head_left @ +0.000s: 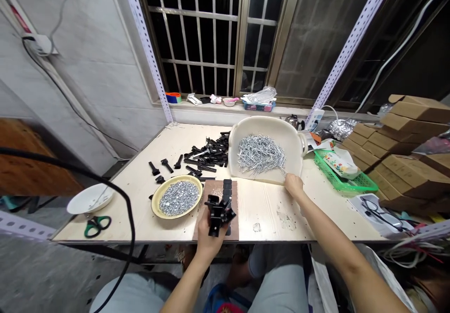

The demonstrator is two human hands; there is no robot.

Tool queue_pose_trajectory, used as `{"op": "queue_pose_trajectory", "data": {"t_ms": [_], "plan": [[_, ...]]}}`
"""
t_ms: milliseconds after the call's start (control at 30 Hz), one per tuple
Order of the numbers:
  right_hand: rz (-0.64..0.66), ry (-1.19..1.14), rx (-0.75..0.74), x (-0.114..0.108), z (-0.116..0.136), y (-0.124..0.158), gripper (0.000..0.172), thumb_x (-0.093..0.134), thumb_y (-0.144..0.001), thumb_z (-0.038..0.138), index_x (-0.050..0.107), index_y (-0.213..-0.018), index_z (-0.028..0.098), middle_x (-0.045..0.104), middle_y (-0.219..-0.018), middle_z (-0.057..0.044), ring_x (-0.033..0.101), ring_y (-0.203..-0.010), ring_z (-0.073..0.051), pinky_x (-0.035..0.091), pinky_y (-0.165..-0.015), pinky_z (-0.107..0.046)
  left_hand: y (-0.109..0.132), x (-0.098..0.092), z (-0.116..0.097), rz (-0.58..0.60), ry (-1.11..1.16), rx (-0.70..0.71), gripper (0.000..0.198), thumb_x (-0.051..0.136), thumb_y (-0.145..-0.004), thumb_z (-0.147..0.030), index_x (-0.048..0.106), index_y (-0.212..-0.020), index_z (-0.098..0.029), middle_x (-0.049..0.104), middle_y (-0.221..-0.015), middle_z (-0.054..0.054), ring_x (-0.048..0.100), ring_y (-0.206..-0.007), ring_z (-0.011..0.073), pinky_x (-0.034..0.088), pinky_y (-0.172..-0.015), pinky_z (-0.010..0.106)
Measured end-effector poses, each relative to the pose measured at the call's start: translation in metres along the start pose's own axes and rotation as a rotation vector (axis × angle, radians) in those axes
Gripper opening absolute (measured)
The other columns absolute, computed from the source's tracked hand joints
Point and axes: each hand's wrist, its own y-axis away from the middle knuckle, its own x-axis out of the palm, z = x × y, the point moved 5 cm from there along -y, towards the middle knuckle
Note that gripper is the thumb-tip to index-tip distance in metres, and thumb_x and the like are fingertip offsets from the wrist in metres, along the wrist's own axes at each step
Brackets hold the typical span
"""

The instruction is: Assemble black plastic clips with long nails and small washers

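Observation:
My left hand [208, 232] is closed round a bunch of black plastic knobs [218, 213], held above a brown board [215, 195] at the table's near edge. My right hand [293, 185] reaches to the front lip of a white scoop-shaped tray [246, 130] full of silver screws [259, 155]; its fingers are pinched at the screws there, and what they hold is too small to make out. A yellow dish [156, 199] of small silver nuts sits left of the board. A loose pile of black knobs [207, 156] lies behind it.
A white bowl [89, 199] and green-handled scissors [96, 225] lie at the table's left corner. A green basket [346, 181], glasses [378, 212] and stacked cardboard boxes [404, 148] crowd the right side. A black cable [116, 195] arcs across the left foreground. Barred window behind.

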Motion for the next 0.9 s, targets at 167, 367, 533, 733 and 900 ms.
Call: {"op": "queue_pose_trajectory", "data": {"t_ms": [167,367,533,733,900], "plan": [[-0.058,-0.055,-0.068,-0.032,0.018,0.005,0.017,0.048,-0.075,0.007,0.063,-0.081,0.01,0.065,-0.081,-0.014,0.06,-0.079,-0.021,0.043,-0.071,-0.029,0.013,0.012,0.0,0.133,-0.099,0.075,0.04,0.07,-0.053,-0.012,0.061,-0.092,-0.02,0.066,-0.087,0.006,0.06,-0.084,0.0253,0.046,-0.073,0.032],[-0.063,-0.869,-0.556,-0.128,0.078,0.076,0.012,0.055,-0.078,0.026,0.06,-0.083,0.016,0.064,-0.08,-0.005,0.06,-0.072,-0.016,0.05,-0.066,-0.028,0.023,0.031,-0.001,0.327,-0.344,0.141,0.037,0.057,-0.062,-0.01,0.053,-0.098,-0.018,0.063,-0.083,0.002,0.058,-0.077,0.0196,0.043,-0.067,0.027],[0.063,-1.037,-0.763,-0.173,0.118,0.121,0.004,0.059,-0.075,0.019,0.058,-0.072,0.017,0.064,-0.075,-0.003,0.06,-0.07,-0.014,0.051,-0.062,-0.027,0.031,0.044,-0.004,0.46,-0.434,0.191,0.027,0.051,-0.065,-0.009,0.052,-0.091,-0.017,0.06,-0.076,0.0,0.055,-0.069,0.0148,0.04,-0.06,0.023],[0.131,-0.907,-0.908,-0.153,0.137,0.147,0.005,0.056,-0.079,0.016,0.059,-0.075,0.017,0.064,-0.077,-0.003,0.06,-0.071,-0.013,0.05,-0.063,-0.024,0.038,0.048,-0.003,0.51,-0.429,0.207,0.027,0.051,-0.066,-0.01,0.053,-0.092,-0.017,0.06,-0.075,0.001,0.055,-0.067,0.0144,0.038,-0.059,0.022],[0.168,-0.607,-0.992,-0.113,0.147,0.112,0.034,0.058,-0.081,0.032,0.052,-0.111,0.018,0.057,-0.111,-0.008,0.055,-0.099,-0.017,0.048,-0.08,-0.029,0.037,0.043,-0.003,0.461,-0.403,0.21,0.029,0.053,-0.062,-0.008,0.052,-0.089,-0.018,0.059,-0.072,-0.001,0.054,-0.065,0.0146,0.039,-0.058,0.022]]}}
